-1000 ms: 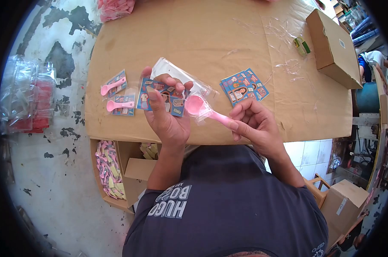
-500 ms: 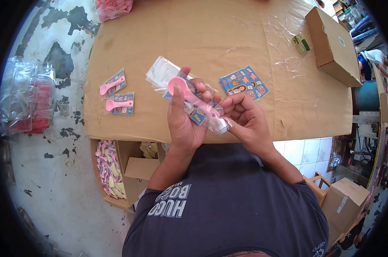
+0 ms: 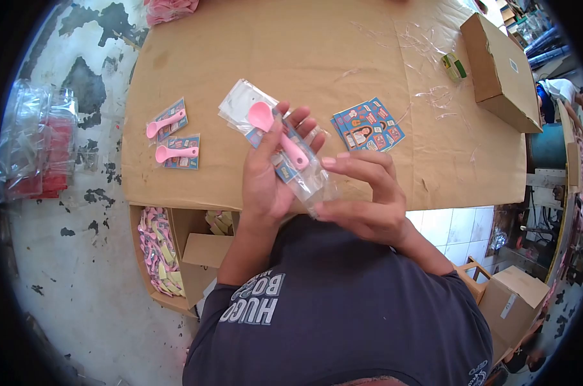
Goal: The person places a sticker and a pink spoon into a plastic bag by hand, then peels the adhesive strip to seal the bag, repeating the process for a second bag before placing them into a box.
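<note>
My left hand [image 3: 264, 183] is closed around a clear plastic bag [image 3: 312, 186] with a blue printed card [image 3: 285, 168] in it. A pink measuring spoon [image 3: 281, 132] lies along the card in that hand, its bowl toward the upper left. My right hand [image 3: 372, 196] is at the bag's lower end. Its fingers are apart, and the lowest fingertip touches the plastic edge. Beneath my left hand, a stack of clear and white bags [image 3: 238, 103] lies on the table. Blue sticker cards [image 3: 368, 125] lie beyond my right hand.
Two pink spoons on cards [image 3: 169, 122] [image 3: 179, 153] lie at the table's left. A cardboard box [image 3: 500, 71], a green-yellow tape roll [image 3: 453, 66] and plastic strands [image 3: 433, 96] are at the right. An open box of packed pink pieces [image 3: 157, 248] stands below the table edge. Another person [image 3: 561, 90] is far right.
My right hand has moved off the spoon's handle end, and its fingers have spread. The bag's end now extends below the spoon. The spoon has shifted slightly up and left in my left hand.
</note>
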### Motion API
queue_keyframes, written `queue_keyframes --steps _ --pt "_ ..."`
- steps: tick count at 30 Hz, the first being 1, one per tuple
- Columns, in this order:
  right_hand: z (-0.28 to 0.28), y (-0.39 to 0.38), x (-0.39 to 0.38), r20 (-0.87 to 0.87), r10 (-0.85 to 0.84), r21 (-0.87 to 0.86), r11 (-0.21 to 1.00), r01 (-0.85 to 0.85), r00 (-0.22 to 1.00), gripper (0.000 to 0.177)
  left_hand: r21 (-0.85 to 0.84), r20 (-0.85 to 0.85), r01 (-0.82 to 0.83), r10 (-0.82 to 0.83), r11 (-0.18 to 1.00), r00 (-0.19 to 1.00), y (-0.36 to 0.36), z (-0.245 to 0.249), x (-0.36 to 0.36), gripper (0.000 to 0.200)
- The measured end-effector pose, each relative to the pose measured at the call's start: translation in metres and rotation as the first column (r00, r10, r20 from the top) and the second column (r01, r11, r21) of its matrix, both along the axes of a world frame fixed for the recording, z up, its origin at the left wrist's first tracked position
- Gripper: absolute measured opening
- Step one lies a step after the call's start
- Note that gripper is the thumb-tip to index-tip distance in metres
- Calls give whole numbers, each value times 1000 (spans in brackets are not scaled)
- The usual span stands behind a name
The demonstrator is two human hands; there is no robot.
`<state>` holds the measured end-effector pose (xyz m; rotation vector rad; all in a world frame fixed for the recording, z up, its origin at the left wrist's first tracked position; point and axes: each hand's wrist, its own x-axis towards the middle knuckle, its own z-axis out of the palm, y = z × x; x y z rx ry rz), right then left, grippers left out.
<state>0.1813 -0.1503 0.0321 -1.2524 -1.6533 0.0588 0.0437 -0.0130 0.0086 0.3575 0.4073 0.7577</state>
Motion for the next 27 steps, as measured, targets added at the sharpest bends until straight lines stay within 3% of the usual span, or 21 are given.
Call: queue_keyframes --steps 2,5,7,11,13,15,17,19,21,22,23,25,27 --pt "1 -2 9 -93 81 -21 996 -83 992 26 -3 48 28 -28 1000 998 10 1 -8 44" --pt "-4 4 24 -92 -5 -62 998 -1 996 33 -16 147 103 -99 995 984 14 6 -13 48" --pt "-1 14 23 95 -188 -142 969 200 978 40 -17 203 153 -146 988 968 10 12 -13 50" --pt "1 30 17 169 -177 -119 973 199 970 47 -20 136 243 -238 970 962 -5 22 -3 56" --pt "-3 37 16 184 -89 -71 992 103 979 49 -8 114 314 -311 949 944 -10 24 -1 56" --pt "0 37 17 130 -53 -69 996 62 990 48 54 85 355 -359 933 930 -8 15 -3 59" --pt "5 36 23 5 40 -86 996 -39 999 44 -27 135 354 -348 935 928 -5 6 -5 62" --pt "9 33 24 -49 17 -21 1000 -18 999 37 11 97 296 -296 955 950 -2 10 -7 62" --pt "5 26 32 -334 86 -110 985 -130 939 29 48 61 246 -248 968 967 1 13 -9 63" --pt "4 25 31 -337 79 -111 986 -123 938 29 240 -14 249 -254 938 967 1 14 -11 62" --pt "4 24 27 -405 14 -154 985 -84 914 38 422 -86 258 -245 869 966 1 15 -11 62" --pt "3 22 21 -523 -117 -246 969 -18 844 56 469 -121 294 -270 833 955 -2 22 -9 58" --pt "-5 18 21 -554 -126 -300 952 -56 823 64 581 -325 415 -268 700 907 -6 27 -5 51"
